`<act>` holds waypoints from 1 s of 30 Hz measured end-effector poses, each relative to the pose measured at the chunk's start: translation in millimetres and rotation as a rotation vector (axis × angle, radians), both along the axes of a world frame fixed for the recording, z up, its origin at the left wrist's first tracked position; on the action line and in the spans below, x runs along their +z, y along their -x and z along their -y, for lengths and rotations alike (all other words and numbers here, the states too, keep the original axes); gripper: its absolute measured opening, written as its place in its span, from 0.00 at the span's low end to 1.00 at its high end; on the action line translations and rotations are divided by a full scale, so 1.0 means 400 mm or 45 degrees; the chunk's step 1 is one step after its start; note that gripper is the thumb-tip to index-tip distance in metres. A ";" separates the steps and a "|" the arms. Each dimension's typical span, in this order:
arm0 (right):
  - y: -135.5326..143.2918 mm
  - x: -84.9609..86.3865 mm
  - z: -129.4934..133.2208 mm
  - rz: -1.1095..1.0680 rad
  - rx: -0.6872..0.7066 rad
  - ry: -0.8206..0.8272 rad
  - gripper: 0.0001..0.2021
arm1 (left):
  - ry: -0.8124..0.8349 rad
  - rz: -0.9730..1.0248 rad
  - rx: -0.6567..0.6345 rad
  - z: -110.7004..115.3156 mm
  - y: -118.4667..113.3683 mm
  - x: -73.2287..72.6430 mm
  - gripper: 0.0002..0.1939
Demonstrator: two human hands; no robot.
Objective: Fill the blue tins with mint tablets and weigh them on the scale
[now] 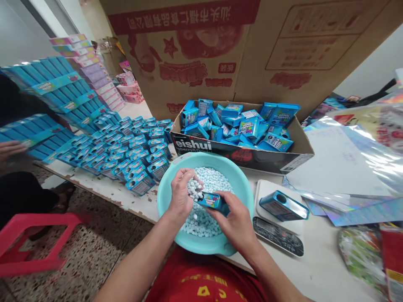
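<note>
Over a turquoise basin [166,180] of pale candies [201,224], my right hand [234,220] grips a small blue tin [210,200] by its far end. The tin lies nearly level, its open hole toward the left. My left hand [182,193] is cupped around a heap of white candies [193,187] at that hole, and a few candies drop below it. To the right of the basin, another blue tin [283,205] rests on a white kitchen scale [262,188].
Behind the basin is a carton [296,157] of blue tins. Rows of tins [138,180] stand at the left on the table [107,188]. Another person's hand [12,149] is at far left, above a red stool [47,266]. Shiny packaging sheets [352,159] lie at right.
</note>
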State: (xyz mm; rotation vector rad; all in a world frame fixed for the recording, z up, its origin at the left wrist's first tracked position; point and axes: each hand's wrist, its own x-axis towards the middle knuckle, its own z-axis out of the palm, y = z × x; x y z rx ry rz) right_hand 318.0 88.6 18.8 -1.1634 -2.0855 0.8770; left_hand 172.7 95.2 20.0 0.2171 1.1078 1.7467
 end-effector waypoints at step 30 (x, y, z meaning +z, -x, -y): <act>-0.015 0.001 -0.018 -0.048 -0.103 0.159 0.14 | 0.044 -0.198 -0.023 -0.030 -0.037 0.025 0.21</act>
